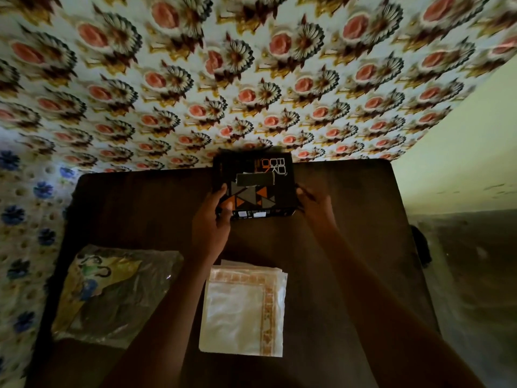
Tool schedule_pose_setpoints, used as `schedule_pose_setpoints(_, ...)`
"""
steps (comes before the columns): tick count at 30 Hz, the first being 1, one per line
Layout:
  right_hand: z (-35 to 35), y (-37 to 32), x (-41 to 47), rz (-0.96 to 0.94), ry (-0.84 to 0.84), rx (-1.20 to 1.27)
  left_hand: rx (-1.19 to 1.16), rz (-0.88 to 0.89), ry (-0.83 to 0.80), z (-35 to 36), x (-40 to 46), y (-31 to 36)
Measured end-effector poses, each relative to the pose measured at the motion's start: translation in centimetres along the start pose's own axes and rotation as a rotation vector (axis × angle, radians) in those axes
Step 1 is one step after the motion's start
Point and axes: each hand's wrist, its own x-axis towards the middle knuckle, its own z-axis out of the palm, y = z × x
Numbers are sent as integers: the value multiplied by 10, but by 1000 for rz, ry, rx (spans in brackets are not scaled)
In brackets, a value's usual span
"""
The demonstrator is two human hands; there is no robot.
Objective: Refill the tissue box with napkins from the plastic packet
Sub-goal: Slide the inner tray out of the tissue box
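Observation:
A black tissue box [253, 189] with orange and grey triangles and a dark slot on top sits at the far middle of the dark wooden table [134, 208]. My left hand [212, 219] grips its left near corner, and my right hand [312, 203] holds its right side. A stack of white napkins [243, 309] with an orange patterned border lies on the table near me, between my forearms. A crumpled clear plastic packet [117, 292] with yellow, green and blue print lies at the near left.
Floral cloth with pink flowers [251, 79] hangs right behind the table's far edge. A blue-flowered covering [25, 219] lies to the left. A pale wall [461, 152] and a dim floor are on the right.

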Motion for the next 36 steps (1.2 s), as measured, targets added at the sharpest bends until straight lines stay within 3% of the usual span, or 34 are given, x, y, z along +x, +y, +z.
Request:
schedule_pose_setpoints(9, -6, 34, -22, 176, -233, 308, -183, -129, -9, -16, -45, -1)
schedule_pose_setpoints(12, -7, 27, -18, 124, -235, 228, -208, -164, -42, -19, -42, 3)
schedule_pose_setpoints(17, -5, 21, -14, -90, -197, -232, -296, -158, -39, -21, -42, 12)
schedule_pose_setpoints(22, 5, 13, -35, -304, -130, -343, -315, -164, -31, -20, -42, 9)
schedule_pose_setpoints(27, 9, 17, -36, -387, -56, -411, -301, -157, -32, -21, -40, 3)
schedule_pose_setpoints(29, 9, 19, -36, -367, -20, -417, -305, -161, -40, -21, -40, 3)
schedule_pose_setpoints(33, -11, 26, -29, -153, 193, -346, -318, -166, -37, -19, -41, -1)
schedule_pose_setpoints(36, -25, 30, -30, -122, 154, -336, -343, -186, -31, -15, -41, -3)
